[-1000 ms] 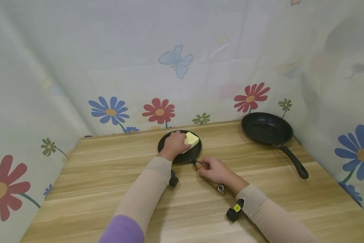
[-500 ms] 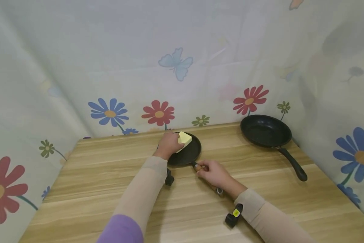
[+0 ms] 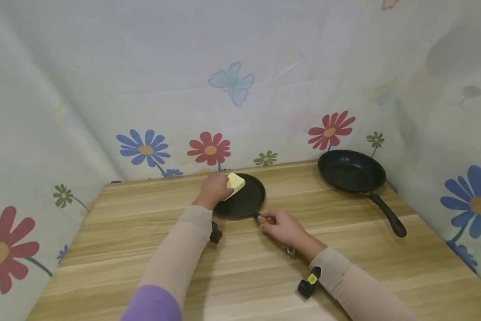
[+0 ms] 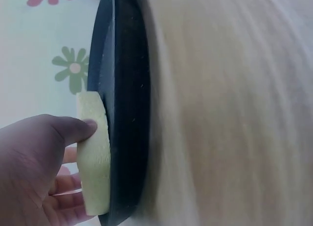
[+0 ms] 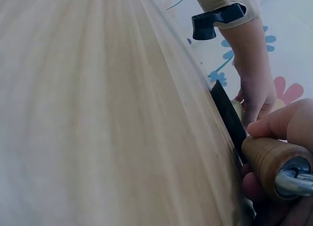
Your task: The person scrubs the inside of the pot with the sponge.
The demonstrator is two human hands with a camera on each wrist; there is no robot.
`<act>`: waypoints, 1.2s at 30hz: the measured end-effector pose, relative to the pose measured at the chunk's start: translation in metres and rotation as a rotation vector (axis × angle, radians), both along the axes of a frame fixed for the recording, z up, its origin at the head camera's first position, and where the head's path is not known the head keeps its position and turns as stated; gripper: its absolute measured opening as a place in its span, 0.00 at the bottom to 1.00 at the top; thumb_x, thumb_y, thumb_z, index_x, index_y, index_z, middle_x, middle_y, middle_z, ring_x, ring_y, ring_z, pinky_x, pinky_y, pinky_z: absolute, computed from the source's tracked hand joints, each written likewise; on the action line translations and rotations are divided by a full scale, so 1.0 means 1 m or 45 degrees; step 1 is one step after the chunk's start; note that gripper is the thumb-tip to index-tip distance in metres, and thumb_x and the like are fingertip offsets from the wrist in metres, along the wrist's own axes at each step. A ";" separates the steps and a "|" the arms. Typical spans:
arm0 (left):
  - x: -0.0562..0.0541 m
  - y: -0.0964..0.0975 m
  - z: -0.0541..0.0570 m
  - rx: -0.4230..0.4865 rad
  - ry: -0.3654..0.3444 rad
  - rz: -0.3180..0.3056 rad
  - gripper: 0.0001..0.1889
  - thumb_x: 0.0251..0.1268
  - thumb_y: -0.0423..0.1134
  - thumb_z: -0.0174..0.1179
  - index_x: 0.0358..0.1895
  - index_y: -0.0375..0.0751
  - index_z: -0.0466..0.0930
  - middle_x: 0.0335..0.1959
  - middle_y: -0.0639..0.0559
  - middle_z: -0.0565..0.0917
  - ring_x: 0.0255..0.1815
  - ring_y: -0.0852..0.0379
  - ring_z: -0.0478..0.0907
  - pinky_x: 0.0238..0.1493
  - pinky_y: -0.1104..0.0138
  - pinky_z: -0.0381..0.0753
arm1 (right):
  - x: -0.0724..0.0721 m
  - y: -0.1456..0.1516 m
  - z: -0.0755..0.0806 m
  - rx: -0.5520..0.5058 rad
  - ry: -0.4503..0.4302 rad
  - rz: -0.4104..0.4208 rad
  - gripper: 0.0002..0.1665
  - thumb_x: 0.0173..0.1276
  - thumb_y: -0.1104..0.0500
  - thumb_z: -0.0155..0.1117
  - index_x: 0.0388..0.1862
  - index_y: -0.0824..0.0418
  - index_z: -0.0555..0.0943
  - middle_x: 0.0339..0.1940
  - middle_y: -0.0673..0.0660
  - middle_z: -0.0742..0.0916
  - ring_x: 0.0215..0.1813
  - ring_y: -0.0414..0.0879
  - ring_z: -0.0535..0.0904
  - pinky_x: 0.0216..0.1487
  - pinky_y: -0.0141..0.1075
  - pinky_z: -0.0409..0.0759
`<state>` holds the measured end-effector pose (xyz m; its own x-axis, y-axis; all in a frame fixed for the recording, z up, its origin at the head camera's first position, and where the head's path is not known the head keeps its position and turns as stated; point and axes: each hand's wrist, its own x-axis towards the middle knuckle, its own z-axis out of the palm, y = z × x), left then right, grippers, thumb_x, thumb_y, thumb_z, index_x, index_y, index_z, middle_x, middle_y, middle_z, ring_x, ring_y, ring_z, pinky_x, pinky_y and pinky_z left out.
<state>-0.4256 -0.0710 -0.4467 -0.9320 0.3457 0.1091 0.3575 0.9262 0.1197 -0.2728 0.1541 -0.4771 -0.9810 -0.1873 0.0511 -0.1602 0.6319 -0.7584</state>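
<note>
My left hand point(image 3: 215, 191) grips a pale yellow sponge point(image 3: 236, 183) at the left side of a small flat black pan point(image 3: 249, 196). In the left wrist view the thumb lies along one face of the sponge point(image 4: 94, 157), with the fingers curled behind it, and its lower edge is right at the pan's rim point(image 4: 132, 113). My right hand point(image 3: 284, 226) holds the pan's wooden handle point(image 5: 269, 160), thumb and fingers wrapped around it. A metal hanging ring point(image 3: 290, 250) sticks out at the handle's end. The pan rests flat on the table.
A larger, deeper black frying pan point(image 3: 350, 171) stands at the back right of the wooden table point(image 3: 144, 232), its handle point(image 3: 388, 215) pointing toward the front right. A flower-print curtain point(image 3: 168, 89) encloses the table at the back and sides.
My left hand has slid the sponge leftward across the pan, from its right part to its left side, uncovering more of the black surface. The right hand keeps its hold on the handle.
</note>
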 end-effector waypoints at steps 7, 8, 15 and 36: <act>0.004 0.002 -0.001 0.006 0.039 0.030 0.14 0.60 0.46 0.65 0.38 0.37 0.83 0.39 0.42 0.83 0.44 0.44 0.79 0.46 0.53 0.79 | 0.000 -0.003 0.004 0.003 -0.012 0.061 0.20 0.62 0.55 0.68 0.52 0.59 0.85 0.28 0.49 0.83 0.30 0.43 0.76 0.35 0.37 0.75; 0.005 0.003 -0.001 0.004 0.051 0.023 0.14 0.60 0.46 0.65 0.37 0.37 0.83 0.37 0.42 0.84 0.43 0.44 0.79 0.46 0.53 0.79 | 0.000 -0.003 0.005 0.002 -0.013 0.071 0.20 0.62 0.55 0.68 0.53 0.60 0.85 0.28 0.49 0.82 0.30 0.43 0.76 0.35 0.37 0.75; 0.016 0.018 0.003 -0.007 0.028 -0.040 0.18 0.62 0.50 0.64 0.45 0.38 0.85 0.39 0.44 0.84 0.45 0.45 0.79 0.48 0.54 0.77 | -0.001 -0.003 0.009 -0.004 -0.032 0.094 0.21 0.62 0.55 0.67 0.53 0.61 0.85 0.28 0.49 0.83 0.30 0.42 0.76 0.35 0.36 0.74; 0.052 0.035 0.005 0.016 -0.128 -0.193 0.27 0.63 0.55 0.64 0.58 0.40 0.82 0.49 0.45 0.80 0.48 0.48 0.77 0.50 0.56 0.77 | -0.001 -0.002 0.005 -0.026 -0.051 0.077 0.22 0.63 0.56 0.67 0.54 0.63 0.84 0.30 0.50 0.83 0.31 0.43 0.77 0.36 0.37 0.75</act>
